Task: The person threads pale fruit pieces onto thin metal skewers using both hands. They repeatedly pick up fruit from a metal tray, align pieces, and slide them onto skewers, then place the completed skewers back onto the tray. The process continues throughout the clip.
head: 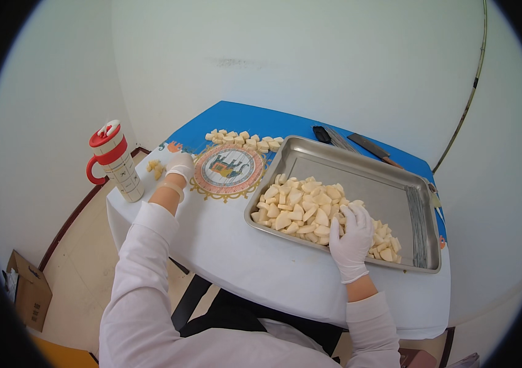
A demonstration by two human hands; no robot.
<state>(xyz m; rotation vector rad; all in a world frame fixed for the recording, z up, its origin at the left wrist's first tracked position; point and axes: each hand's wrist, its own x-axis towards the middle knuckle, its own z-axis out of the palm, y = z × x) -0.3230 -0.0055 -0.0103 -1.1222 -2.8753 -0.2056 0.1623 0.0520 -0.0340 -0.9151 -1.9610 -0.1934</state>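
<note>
My right hand (352, 237), in a white glove, rests on a heap of pale cut vegetable pieces (297, 207) at the near side of a metal tray (334, 165). Its thumb is apart from the fingers, which reach in among the pieces; whether they grip one is hidden. My left hand (181, 166), gloved too, is at the table's left, beside a small pile of yellower scraps (155, 169). Its fingers are turned away, so what they hold does not show. Beyond it, a row of pale pieces (244, 140) on thin skewers lies across the blue cloth.
A tumbler (123, 170) with red lid and handle stands left of my left hand. Thin metal skewers (416, 225) lie in the tray's right end. Behind the tray are more skewers (341, 139), a black object (321, 134) and a cleaver (371, 147). A cardboard box (31, 294) sits on the floor.
</note>
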